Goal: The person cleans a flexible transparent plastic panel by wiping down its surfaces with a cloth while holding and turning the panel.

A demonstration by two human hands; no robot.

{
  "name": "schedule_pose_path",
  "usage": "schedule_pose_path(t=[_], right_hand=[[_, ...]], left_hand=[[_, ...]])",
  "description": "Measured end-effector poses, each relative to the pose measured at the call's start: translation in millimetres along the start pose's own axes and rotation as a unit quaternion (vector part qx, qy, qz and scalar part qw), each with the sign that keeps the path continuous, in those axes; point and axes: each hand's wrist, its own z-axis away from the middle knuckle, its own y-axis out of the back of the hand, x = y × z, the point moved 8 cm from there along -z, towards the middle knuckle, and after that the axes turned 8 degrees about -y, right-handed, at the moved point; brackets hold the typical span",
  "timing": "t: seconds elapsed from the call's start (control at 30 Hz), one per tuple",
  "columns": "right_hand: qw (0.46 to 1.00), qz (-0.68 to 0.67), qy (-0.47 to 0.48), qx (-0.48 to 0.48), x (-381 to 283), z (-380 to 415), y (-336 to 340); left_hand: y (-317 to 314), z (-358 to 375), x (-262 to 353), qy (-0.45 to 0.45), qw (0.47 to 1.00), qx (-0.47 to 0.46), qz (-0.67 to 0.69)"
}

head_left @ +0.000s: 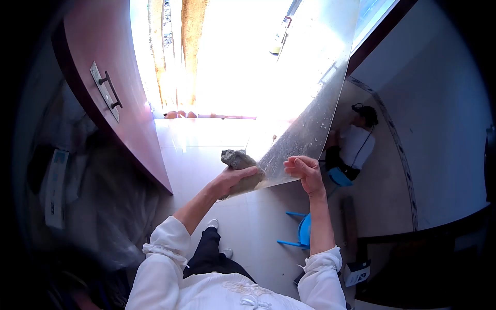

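Note:
My left hand [232,181] is closed round a crumpled grey-green cloth [236,159], thumb on top. It is at the lower edge of a clear plastic sheet [305,129], and the sheet's lower left corner shows just beneath the hand. The sheet hangs down from the top of the view at a slant, with whitish spots and drops on it. At its lower right corner, my right hand [306,171] has its fingers curled in on the sheet's edge. The fingertips are partly hidden, and the cloth does not reach this hand.
On the left stands a reddish door [119,67] with a metal handle [110,89]. Bright light comes through the doorway. A blue chair [304,231] stands on the pale floor [248,222]. At right, a person [359,137] in white sits on a blue seat [340,176].

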Motion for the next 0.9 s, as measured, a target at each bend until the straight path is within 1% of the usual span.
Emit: schedule_pose_path(t=[0.07, 0.1, 0.13, 0.17, 0.23, 0.27, 0.33, 0.37, 0.4, 0.43, 0.5, 0.57, 0.6, 0.63, 0.67, 0.7, 0.73, 0.77, 0.8, 0.87, 0.9], right_hand=[[0.996, 0.026, -0.039, 0.081, 22, 0, 11], [0.995, 0.027, -0.046, 0.089, 35, 2, 11], [0.992, 0.015, -0.054, 0.109, 48, 3, 16], [0.990, 0.000, -0.063, 0.127, 59, 5, 22], [0.988, -0.017, -0.057, 0.144, 68, 2, 17], [0.990, -0.008, -0.046, 0.131, 71, 1, 13], [0.989, 0.006, -0.030, 0.144, 72, 7, 12], [0.988, 0.001, -0.027, 0.153, 71, 7, 10], [0.988, 0.006, -0.024, 0.154, 70, 5, 6], [0.988, 0.010, -0.024, 0.152, 71, 4, 5], [0.985, -0.011, -0.031, 0.168, 86, 0, 17], [0.971, -0.003, -0.031, 0.236, 96, 7, 37], [0.969, -0.007, -0.010, 0.247, 96, 12, 39], [0.968, -0.012, -0.013, 0.249, 100, 15, 39], [0.964, 0.000, -0.018, 0.264, 101, 19, 42], [0.959, 0.011, -0.025, 0.281, 102, 23, 44], [0.947, 0.044, -0.019, 0.317, 99, 26, 45], [0.947, 0.039, -0.023, 0.318, 101, 25, 44], [0.944, 0.038, -0.013, 0.327, 101, 24, 45], [0.942, 0.029, -0.001, 0.334, 103, 19, 48], [0.943, 0.026, -0.005, 0.333, 103, 16, 50]], left_hand=[[7, 5, -12, 0.032, 0.998, -0.028, -0.042], [12, 12, -16, 0.051, 0.996, -0.034, -0.072], [18, 12, -30, 0.083, 0.994, -0.034, -0.069], [19, 6, -37, 0.089, 0.993, -0.035, -0.066], [14, -1, -27, 0.079, 0.995, -0.065, -0.008], [8, -14, -17, 0.069, 0.991, -0.099, 0.063], [-14, -59, 28, 0.084, 0.957, -0.172, 0.218], [-32, -71, 60, 0.052, 0.939, -0.213, 0.266], [-42, -83, 82, 0.045, 0.922, -0.216, 0.319], [-53, -93, 90, 0.068, 0.921, -0.229, 0.308], [-56, -104, 75, 0.087, 0.938, -0.290, 0.170], [-43, -98, 40, 0.164, 0.957, -0.216, 0.107], [-37, -90, 20, 0.201, 0.948, -0.214, 0.120], [-25, -83, -6, 0.223, 0.939, -0.231, 0.126], [-15, -73, -29, 0.246, 0.934, -0.220, 0.137], [-12, -61, -35, 0.232, 0.948, -0.202, 0.085], [-10, -53, -36, 0.198, 0.960, -0.199, 0.009], [-7, -48, -35, 0.164, 0.965, -0.195, -0.066], [-5, -44, -34, 0.170, 0.964, -0.191, -0.067], [8, -37, -35, 0.154, 0.939, -0.183, -0.249], [6, -32, -37, 0.158, 0.939, -0.180, -0.248]])
